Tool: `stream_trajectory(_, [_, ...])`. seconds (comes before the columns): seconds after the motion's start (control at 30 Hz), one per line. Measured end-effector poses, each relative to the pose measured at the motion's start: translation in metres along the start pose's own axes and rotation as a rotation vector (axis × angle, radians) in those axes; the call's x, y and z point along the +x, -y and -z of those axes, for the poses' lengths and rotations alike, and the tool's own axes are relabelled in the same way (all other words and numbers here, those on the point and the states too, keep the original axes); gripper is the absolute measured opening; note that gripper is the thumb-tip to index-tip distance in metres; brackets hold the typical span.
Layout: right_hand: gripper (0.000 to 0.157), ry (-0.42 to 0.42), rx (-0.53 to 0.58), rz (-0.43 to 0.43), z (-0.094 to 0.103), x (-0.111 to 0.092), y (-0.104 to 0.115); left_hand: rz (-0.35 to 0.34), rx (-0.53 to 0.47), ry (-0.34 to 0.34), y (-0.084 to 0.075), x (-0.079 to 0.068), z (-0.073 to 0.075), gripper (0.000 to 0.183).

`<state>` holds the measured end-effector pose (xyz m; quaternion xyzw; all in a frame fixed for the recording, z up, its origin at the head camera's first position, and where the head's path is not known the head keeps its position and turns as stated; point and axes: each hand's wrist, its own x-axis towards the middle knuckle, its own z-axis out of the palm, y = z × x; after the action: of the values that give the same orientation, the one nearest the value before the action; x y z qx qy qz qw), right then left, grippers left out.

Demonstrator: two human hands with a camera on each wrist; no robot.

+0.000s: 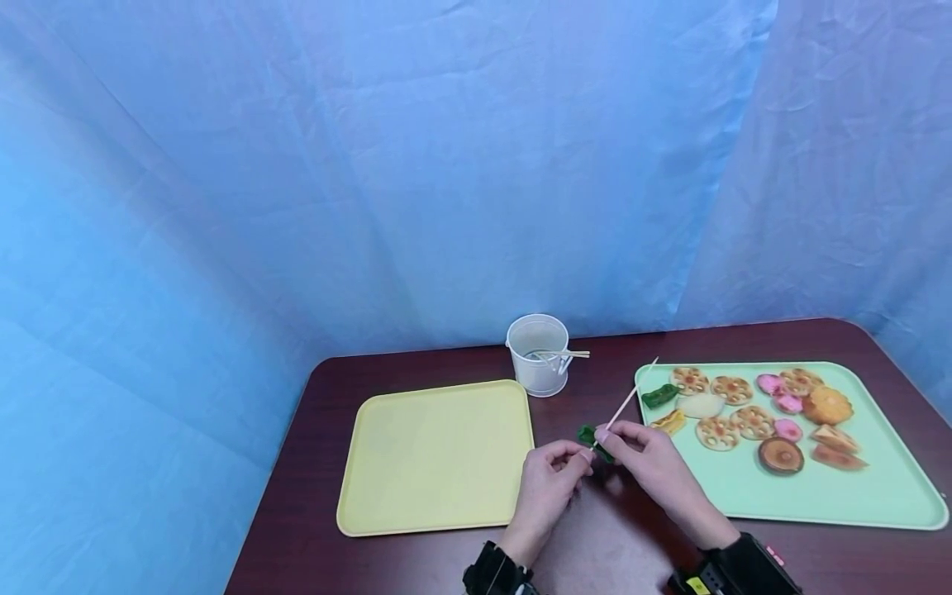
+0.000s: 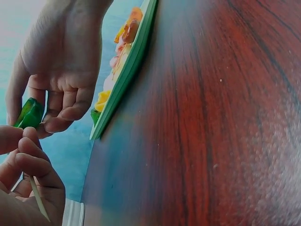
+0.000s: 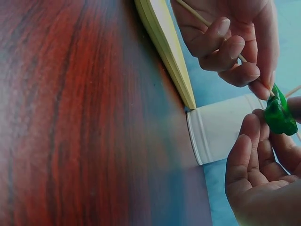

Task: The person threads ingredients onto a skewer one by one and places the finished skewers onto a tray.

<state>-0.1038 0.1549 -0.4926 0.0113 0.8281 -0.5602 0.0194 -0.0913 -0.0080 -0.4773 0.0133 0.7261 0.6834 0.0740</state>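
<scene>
My left hand [image 1: 546,487] pinches a thin wooden skewer [image 1: 632,395], which slants up and right past the fingers in the head view. Between the fingertips of my right hand [image 1: 658,467] is a glossy green pepper piece [image 1: 586,435], set against the skewer where both hands meet. Seen from the right wrist, the skewer [image 3: 195,12] reaches the pepper piece [image 3: 279,115]; how far it passes through I cannot tell. The left wrist view shows the pepper piece [image 2: 31,113] and one skewer end [image 2: 39,202] below my left fingers.
A yellow tray [image 1: 439,463] lies to the left. Behind the hands stands a white bucket [image 1: 537,355] with several sticks in it. On the right, a green tray [image 1: 885,487] bears toy food pieces, including lotus root slices [image 1: 717,433], a mushroom [image 1: 781,455] and another green pepper piece [image 1: 660,396].
</scene>
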Motion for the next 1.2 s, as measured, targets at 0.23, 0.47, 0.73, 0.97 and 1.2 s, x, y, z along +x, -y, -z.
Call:
stream_trajectory(0.23, [0.035, 0.011, -0.017, -0.017, -0.001, -0.001, 0.000, -0.001, -0.012, 0.000, -0.009, -0.005, 0.001, 0.018])
stream_trajectory(0.47, [0.040, 0.020, -0.033, 0.040, 0.012, -0.001, -0.002, 0.005, -0.016, -0.001, -0.006, -0.004, 0.000, 0.018])
stream_trajectory(0.73, [0.046, 0.003, -0.057, 0.098, 0.052, 0.001, -0.003, 0.001, -0.026, 0.013, -0.006, -0.005, 0.002, 0.016])
stream_trajectory(0.97, [0.045, -0.026, -0.404, 0.196, 0.084, 0.008, -0.010, 0.018, -0.039, 0.020, -0.005, -0.005, 0.005, 0.018])
stream_trajectory(1.2, [0.034, 0.001, -0.739, 0.439, 0.097, 0.019, -0.020, 0.007, -0.014, 0.019, -0.005, -0.006, 0.006, 0.017])
